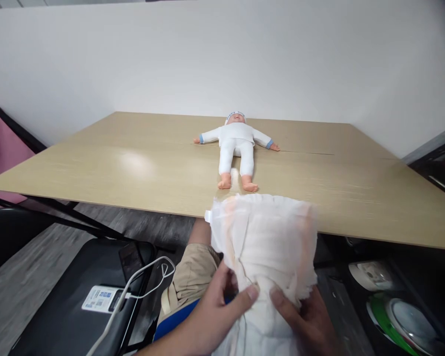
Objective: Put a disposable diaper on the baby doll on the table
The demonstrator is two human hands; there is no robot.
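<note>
A white disposable diaper point(267, 232) is spread out in front of me, just off the table's near edge, with ruffled sides and a small tab at its upper left. My left hand point(220, 306) grips its left side, thumb pressed on the inner face. On the other side my right hand point(306, 316) holds it the same way, fingers behind and partly hidden. Beyond the diaper, a baby doll point(237, 141) in white clothes with blue cuffs and a white hat lies on its back, arms out, feet toward me.
The doll lies on a light wooden table point(152, 163) against a white wall. To my left, a black chair seat point(66, 296) bears a phone point(130, 259), a white card-like item point(102, 298) and a white cable point(113, 311). Something pink point(3, 148) hangs at far left.
</note>
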